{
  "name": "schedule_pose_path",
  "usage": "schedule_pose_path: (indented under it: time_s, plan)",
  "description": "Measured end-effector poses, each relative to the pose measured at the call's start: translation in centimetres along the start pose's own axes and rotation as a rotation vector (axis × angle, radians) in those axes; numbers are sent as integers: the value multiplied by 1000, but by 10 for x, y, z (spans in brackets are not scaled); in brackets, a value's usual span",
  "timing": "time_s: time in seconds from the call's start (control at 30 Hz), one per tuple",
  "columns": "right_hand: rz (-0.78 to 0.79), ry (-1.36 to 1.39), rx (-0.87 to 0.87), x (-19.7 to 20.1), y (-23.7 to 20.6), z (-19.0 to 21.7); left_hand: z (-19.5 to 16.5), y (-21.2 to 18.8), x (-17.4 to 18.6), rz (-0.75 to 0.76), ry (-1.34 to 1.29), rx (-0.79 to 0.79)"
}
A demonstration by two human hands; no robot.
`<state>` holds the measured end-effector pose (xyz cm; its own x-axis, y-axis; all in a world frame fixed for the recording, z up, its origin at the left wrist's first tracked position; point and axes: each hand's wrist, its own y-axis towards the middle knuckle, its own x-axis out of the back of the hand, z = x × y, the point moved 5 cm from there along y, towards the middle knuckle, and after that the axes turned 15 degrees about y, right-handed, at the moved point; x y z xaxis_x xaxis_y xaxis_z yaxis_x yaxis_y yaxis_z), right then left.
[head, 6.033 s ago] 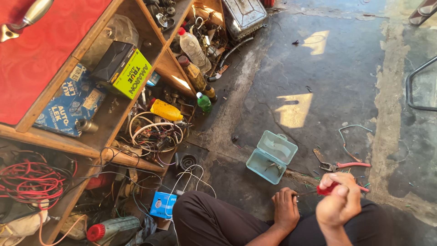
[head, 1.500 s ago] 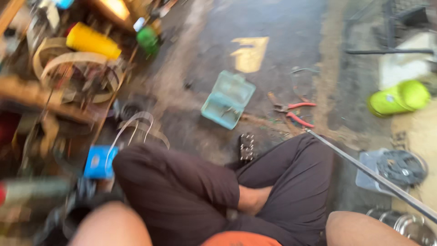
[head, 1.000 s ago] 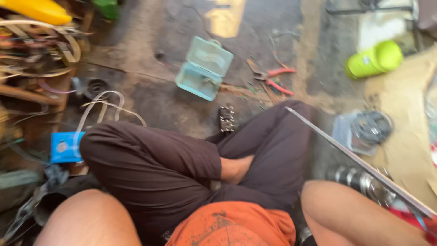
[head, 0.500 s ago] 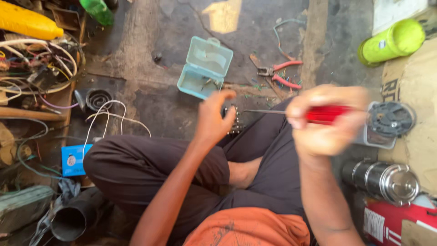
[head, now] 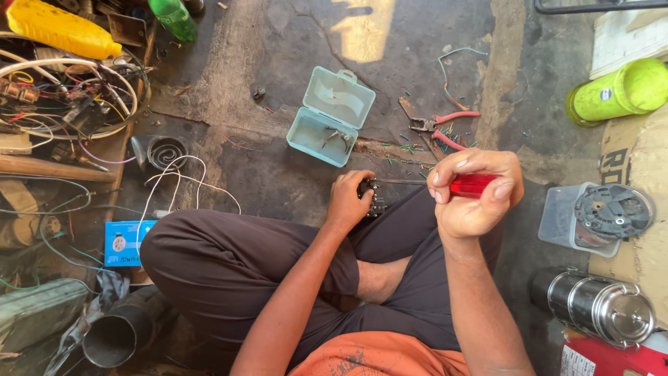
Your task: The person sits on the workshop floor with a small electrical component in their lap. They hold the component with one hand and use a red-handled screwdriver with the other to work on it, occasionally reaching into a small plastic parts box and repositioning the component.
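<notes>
1. Person sat cross-legged on the concrete floor [head: 278, 63], dark trousers, orange shirt. Landmark for everything below: the open teal plastic box [head: 331, 115].
2. Right hand [head: 473, 191] sat below and right of the box, fingers curled tight around a screwdriver [head: 472, 184] with a clear red handle. Thin shaft ran left from the handle toward the other hand.
3. Left hand [head: 350, 198] sat directly below the box, fingers closed over a small black component [head: 373, 198] resting at the knee. The hand covered most of it, so its exact type could not be told.
4. The screwdriver tip met the component at its upper edge; the contact point was partly hidden by the fingers.
5. Red-handled pliers [head: 438, 125] lay just right of the box, with bits of cut wire scattered round them.
6. Lime-green cylindrical container [head: 619, 90] lay on its side, far right of the box.
7. Clear tub with a round black part [head: 598, 216] stood right and below the box; a steel canister [head: 598, 306] further below that.
8. Yellow jug [head: 59, 28] and green bottle [head: 174, 17] were up and left of the box, above a tangle of wire coils [head: 69, 97].
9. Small blue carton [head: 124, 242] lay left and below the box, beside the knee.
</notes>
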<state>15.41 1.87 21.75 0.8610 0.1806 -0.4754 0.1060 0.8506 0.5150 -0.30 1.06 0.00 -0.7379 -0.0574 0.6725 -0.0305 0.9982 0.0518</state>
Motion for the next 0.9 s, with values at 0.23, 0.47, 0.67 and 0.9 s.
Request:
schedule_pose_path:
  time_s: [0.23, 0.47, 0.67, 0.9]
  plan:
    - [17, -48, 23, -6, 1, -7, -5, 2, 7, -37, -27, -14]
    - [18, -10, 7, -5, -1, -13, -5, 3, 7, -82, -29, -31]
    - [36, -30, -38, -32, 10, -5, -5, 6, 7, -72, 49, -47]
    - [594, 180, -331, -41, 34, 5, 2, 12, 8, 87, -54, 16]
